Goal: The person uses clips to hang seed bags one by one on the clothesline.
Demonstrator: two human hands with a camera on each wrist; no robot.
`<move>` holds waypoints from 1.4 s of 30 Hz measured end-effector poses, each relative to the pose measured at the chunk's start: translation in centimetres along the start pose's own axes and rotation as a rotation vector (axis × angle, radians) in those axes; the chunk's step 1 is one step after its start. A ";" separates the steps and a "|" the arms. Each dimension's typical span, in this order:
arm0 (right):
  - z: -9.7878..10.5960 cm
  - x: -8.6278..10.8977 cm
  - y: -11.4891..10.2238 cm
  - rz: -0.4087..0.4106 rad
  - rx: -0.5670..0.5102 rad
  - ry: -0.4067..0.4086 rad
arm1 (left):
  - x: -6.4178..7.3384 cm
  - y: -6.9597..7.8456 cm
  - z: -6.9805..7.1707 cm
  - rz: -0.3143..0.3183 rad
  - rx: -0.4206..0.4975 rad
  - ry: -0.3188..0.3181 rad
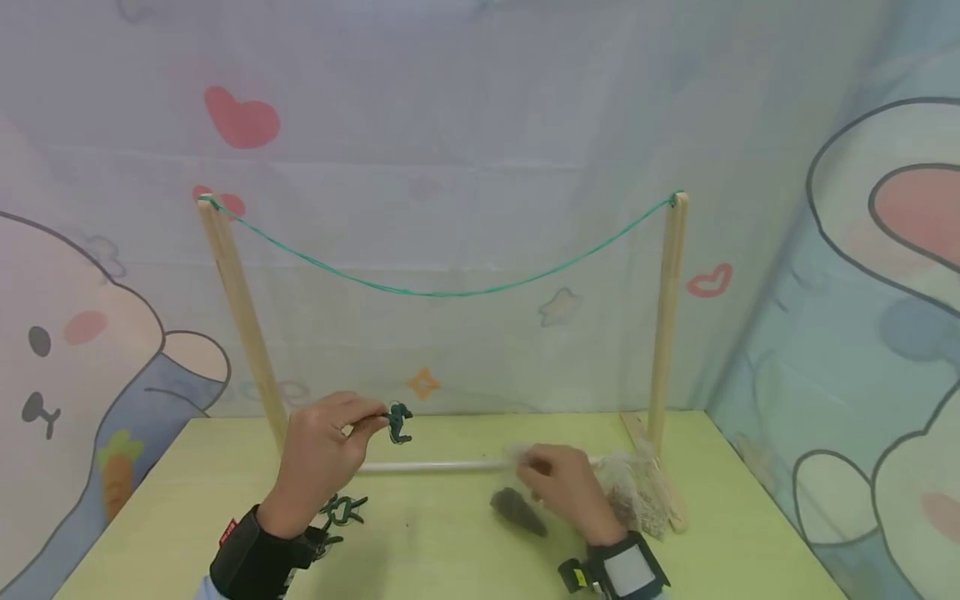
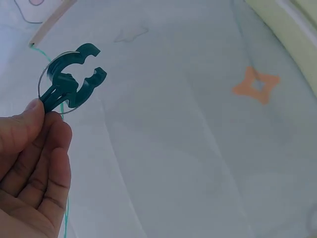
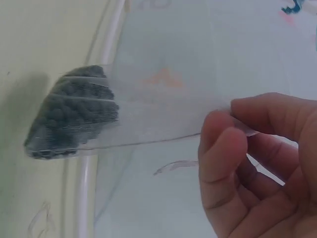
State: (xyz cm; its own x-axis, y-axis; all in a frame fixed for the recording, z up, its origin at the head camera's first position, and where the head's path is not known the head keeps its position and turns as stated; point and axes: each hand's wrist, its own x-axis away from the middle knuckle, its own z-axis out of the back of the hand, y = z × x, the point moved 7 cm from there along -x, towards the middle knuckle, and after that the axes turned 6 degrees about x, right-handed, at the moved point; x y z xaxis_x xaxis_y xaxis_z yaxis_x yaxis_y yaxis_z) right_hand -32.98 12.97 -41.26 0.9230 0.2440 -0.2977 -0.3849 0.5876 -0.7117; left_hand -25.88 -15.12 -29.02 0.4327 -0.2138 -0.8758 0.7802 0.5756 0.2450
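Observation:
My left hand pinches the handles of a dark green plastic clip between thumb and fingertips, raised above the table. In the left wrist view the clip has its curved jaws spread apart with nothing between them, and a thin wire ring loops around it. To the right, my right hand pinches the top of a sheer mesh bag. Dark grey pellets fill the lower end of that bag, which hangs down from the fingertips in the right wrist view.
Several more green clips lie beside my left wrist. Other mesh bags are piled at the right. Behind, a slack green string spans two wooden posts, and a white rod runs low between them above the yellow table.

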 end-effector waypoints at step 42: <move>1.6 -10.9 -14.4 0.303 -0.268 0.101 | -11.7 -4.7 2.5 0.150 0.017 0.187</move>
State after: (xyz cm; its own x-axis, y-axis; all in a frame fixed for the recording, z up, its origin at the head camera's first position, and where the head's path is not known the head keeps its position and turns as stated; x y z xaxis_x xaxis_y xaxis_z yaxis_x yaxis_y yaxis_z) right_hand -37.50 3.13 -26.76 0.7683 0.2899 -0.5706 -0.6380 0.2760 -0.7189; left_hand -33.44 -17.30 -18.82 0.4546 0.0244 -0.8904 0.7212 0.5765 0.3840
